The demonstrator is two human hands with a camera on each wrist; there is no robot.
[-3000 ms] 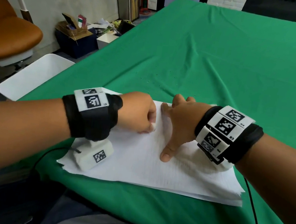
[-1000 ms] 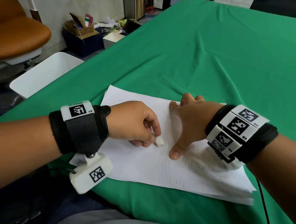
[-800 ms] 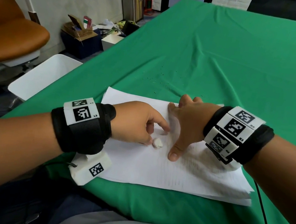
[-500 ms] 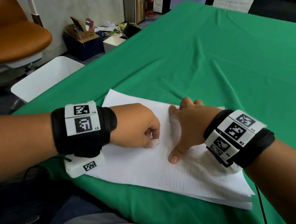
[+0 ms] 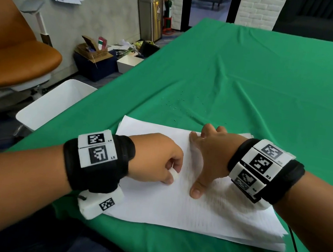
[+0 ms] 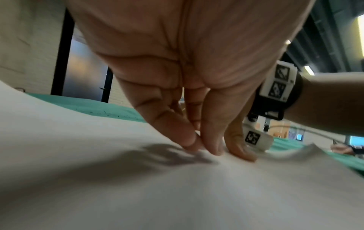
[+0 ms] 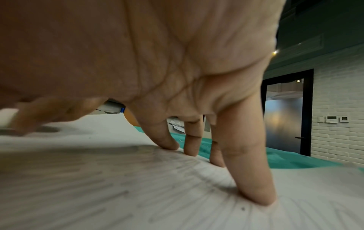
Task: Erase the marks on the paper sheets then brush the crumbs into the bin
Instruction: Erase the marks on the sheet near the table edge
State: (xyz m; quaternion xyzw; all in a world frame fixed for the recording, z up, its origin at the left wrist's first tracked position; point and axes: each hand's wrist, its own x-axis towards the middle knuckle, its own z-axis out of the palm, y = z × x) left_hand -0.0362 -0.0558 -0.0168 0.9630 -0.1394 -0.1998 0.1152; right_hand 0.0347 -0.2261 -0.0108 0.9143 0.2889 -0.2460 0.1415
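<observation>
Left hand (image 5: 155,158) pinches small white eraser (image 5: 174,174) at fingertips, against paper sheets (image 5: 172,207). Right hand (image 5: 210,152) spread, pressing beside. Paper likely thin, slippery, crease-prone: pin flat near eraser.

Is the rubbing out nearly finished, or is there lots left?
Still going. The left hand pinches the eraser on the top paper sheet while the right hand presses it flat. Faint lines remain on the sheet. Crumbs still lie on the green cloth, not in the white bin.

Left hand (image 5: 155,158) curled, fingertips pinched down; right hand (image 5: 212,153) splayed, fingers straight, pressing flat.
</observation>
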